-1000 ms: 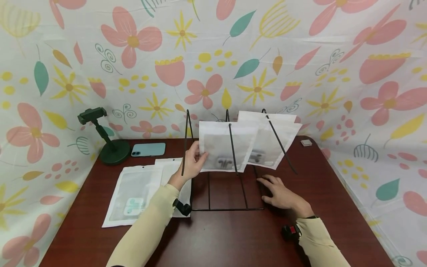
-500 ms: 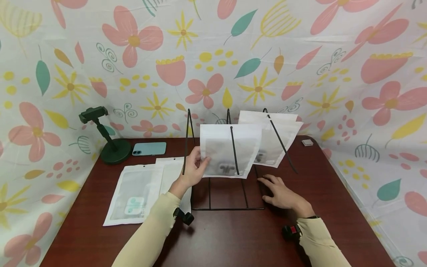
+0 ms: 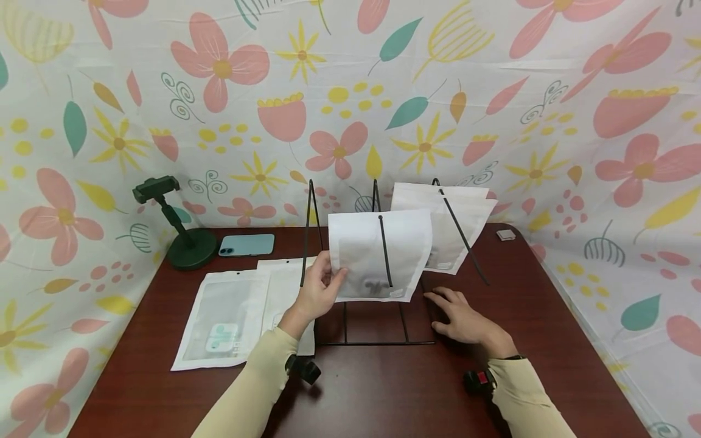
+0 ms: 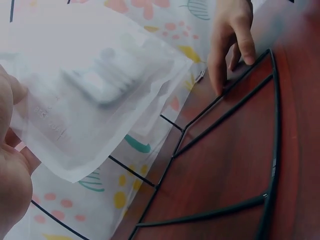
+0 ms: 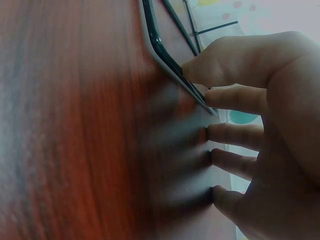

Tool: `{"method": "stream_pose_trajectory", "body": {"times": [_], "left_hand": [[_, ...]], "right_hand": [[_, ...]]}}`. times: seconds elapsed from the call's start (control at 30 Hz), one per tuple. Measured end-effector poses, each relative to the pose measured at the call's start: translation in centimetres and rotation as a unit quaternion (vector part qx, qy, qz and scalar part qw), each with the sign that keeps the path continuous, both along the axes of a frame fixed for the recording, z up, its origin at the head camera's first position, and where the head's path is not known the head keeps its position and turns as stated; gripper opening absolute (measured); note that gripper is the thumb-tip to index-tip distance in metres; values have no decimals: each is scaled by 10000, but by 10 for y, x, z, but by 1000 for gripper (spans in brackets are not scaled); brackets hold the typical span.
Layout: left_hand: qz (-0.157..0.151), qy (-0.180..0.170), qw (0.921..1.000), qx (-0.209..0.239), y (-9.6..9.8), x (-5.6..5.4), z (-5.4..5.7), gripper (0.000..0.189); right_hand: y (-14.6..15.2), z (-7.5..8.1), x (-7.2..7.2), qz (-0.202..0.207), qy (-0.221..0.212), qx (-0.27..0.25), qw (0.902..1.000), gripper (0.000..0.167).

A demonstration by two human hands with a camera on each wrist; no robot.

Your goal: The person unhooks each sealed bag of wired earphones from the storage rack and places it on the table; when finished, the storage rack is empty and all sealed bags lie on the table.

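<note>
My left hand [image 3: 317,289] pinches the left edge of a white, partly see-through pouch [image 3: 378,252] that hangs on the middle prong of a black wire display rack [image 3: 346,325]. A blurred dark shape shows inside it; from the left wrist view the pouch [image 4: 45,120] leans out over the rack's base. On the rack's right prong hang more white pouches [image 3: 462,225], partly covered by the front one. Beside the base's right side, my right hand [image 3: 462,316] rests with spread, slightly bent fingers, its thumb [image 5: 202,70] against the base wire in the right wrist view.
Two more white pouches [image 3: 219,316] lie flat at the left of the rack, overlapping. Behind them are a light blue phone [image 3: 246,244] and a dark green phone stand [image 3: 191,249]. A small white square object [image 3: 505,235] sits at the far right corner. Flowered cloth surrounds the table.
My left hand has drawn the front pouch forward and down along the middle prong, and its top edge now sits lower. My right hand has stayed in place.
</note>
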State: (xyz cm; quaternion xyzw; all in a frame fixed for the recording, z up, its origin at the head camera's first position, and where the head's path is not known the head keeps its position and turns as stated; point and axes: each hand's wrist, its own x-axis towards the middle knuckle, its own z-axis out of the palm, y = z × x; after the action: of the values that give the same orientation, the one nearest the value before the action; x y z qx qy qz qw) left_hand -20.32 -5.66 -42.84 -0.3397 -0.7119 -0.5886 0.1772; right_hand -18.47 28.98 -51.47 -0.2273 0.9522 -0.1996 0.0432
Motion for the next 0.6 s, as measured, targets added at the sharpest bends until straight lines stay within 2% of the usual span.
{"method": "stream_pose_trajectory", "body": {"times": [0.1,0.3,0.53,0.6], "left_hand": [[37,-36,10000,-46,1,6,0,25],[-124,83,9998,91,2,14,0,26],[-135,242,9996,67,-2,8,-23,31],[-179,272,9994,73,-3,8,-26,31]], "right_hand": [[0,-1,0,-4,1,25,10000,59],[1,-2,-1,-8,19,16,10000,59],[1,-3,-1,-17,34,18,10000,60],[1,-4,-1,-23,38,23,10000,60]]}}
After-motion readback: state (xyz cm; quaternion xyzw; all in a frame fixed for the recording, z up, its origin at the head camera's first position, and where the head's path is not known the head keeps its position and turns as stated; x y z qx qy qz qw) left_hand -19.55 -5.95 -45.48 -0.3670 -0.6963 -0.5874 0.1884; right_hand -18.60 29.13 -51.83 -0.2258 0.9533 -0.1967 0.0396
